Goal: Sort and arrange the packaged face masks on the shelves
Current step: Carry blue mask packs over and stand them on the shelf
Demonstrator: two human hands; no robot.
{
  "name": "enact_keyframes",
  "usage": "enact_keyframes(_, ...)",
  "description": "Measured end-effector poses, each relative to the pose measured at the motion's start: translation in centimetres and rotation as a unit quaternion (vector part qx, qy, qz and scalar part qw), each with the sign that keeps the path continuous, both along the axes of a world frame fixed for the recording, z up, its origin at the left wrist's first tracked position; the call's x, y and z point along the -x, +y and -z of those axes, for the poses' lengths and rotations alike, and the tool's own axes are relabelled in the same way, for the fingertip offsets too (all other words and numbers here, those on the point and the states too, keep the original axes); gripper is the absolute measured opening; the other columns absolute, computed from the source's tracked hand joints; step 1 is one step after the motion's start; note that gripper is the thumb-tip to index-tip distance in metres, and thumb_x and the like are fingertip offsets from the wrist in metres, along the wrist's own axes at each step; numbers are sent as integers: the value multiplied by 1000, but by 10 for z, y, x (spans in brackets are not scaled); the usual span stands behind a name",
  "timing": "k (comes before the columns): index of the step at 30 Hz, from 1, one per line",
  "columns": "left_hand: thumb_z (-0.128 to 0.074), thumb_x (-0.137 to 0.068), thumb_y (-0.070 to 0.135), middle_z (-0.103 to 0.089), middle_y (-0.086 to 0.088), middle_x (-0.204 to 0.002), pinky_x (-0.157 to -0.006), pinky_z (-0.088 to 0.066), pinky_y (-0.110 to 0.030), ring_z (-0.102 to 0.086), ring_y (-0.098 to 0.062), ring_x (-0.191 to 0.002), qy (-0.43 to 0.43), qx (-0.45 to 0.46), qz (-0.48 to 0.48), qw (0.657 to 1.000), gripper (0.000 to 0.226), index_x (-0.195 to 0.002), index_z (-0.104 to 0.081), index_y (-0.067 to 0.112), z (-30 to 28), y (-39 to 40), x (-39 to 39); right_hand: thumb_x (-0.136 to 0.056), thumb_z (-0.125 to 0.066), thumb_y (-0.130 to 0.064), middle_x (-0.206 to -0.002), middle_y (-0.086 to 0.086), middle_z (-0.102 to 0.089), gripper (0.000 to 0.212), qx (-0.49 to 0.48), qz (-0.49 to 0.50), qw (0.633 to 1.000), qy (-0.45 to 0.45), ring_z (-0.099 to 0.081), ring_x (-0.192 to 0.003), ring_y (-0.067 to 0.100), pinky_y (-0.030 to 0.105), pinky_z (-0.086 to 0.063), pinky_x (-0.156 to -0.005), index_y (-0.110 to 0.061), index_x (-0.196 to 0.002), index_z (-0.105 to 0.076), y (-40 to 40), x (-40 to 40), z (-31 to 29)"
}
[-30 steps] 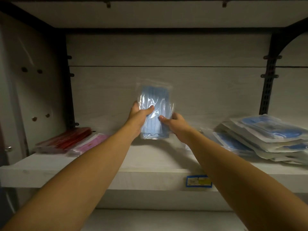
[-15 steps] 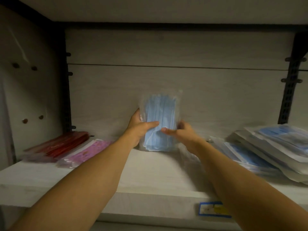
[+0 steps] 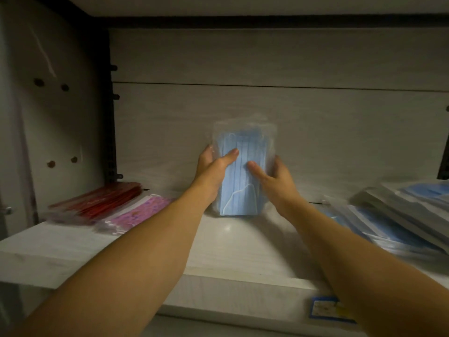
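Note:
A clear packet of blue face masks (image 3: 241, 152) stands upright on its short edge at the back middle of the white shelf (image 3: 233, 249), against the back panel. My left hand (image 3: 212, 170) grips its left side, thumb across the front. My right hand (image 3: 272, 177) grips its right side, thumb on the front too. A red mask packet (image 3: 102, 199) and a pink patterned mask packet (image 3: 136, 214) lie flat at the left. A slanted pile of blue mask packets (image 3: 398, 215) lies at the right.
The shelf above hangs low over the space. A black upright rail (image 3: 110, 132) runs down the back left corner. A blue price label (image 3: 328, 310) sits on the shelf's front edge at the right. Bare shelf surface lies in front of the held packet.
The blue packet has gone from held in the air to resting its bottom edge on the shelf near the back panel. Both hands stayed on it and the view moved closer.

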State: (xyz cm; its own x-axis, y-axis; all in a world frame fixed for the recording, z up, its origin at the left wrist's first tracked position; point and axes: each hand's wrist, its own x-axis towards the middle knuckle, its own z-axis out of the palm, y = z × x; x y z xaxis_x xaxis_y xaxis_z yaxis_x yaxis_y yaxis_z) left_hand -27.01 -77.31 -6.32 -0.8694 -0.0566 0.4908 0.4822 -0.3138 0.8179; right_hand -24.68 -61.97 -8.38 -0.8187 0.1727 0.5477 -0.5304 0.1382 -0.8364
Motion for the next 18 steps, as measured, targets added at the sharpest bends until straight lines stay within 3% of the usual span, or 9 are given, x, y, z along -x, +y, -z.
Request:
enact_keyframes(4, -79, -85, 19, -74, -7, -111, -91, -59, -44, -73, -24, -100, 25, 48, 8, 998, 41, -122, -62, 15, 1, -4, 2, -83, -82, -37, -106, -4, -74, 45, 23, -1, 1000, -1, -74, -90, 11, 21, -57, -67, -18, -120, -63, 5, -6, -7)
enact_keyframes(7, -80, -84, 22, -75, -4, -110, -95, -57, -47, -74, -21, -99, 20, 70, -4, 997, 40, -120, -64, 16, 4, -8, 4, -78, -85, -42, -109, -6, -73, 54, -7, -3, 999, -38, -72, -94, 10, 25, -57, -72, -22, -122, -62, 13, -7, -7)
enact_keyframes(11, -76, -80, 19, -75, -6, -112, -99, -54, -49, -72, -25, -103, 9, 44, 7, 999, 44, -122, -64, 14, 3, -5, 4, -83, -82, -30, -108, -7, -71, 43, 28, -10, 999, -43, -69, -95, 8, 20, -52, -70, -21, -119, -60, 12, -7, -9)
enact_keyframes(13, -72, -77, 19, -73, -6, -118, -102, -51, -52, -70, -27, -109, 2, 44, 20, 999, 54, -129, -60, 17, 3, -1, 2, -83, -82, -29, -109, -1, -73, 42, 63, -19, 997, -49, -71, -93, 12, 28, -59, -74, -18, -118, -62, 7, -7, -10)
enact_keyframes(15, -67, -83, 15, -70, -6, -123, -106, -48, -53, -66, -27, -115, 19, 46, 20, 999, 50, -132, -58, 19, 1, 3, 2, -80, -85, -32, -110, 2, -75, 49, 79, -23, 995, -49, -74, -95, 19, 43, -61, -84, -16, -121, -63, 2, -5, -10)
enact_keyframes(18, -67, -82, 25, -67, -1, -129, -109, -46, -52, -63, -23, -121, 37, 45, 9, 998, 55, -135, -56, 23, -3, 3, -1, -76, -88, -35, -109, 2, -76, 55, 82, -28, 996, -35, -75, -96, 20, 48, -61, -85, -17, -123, -64, 1, -4, -8)
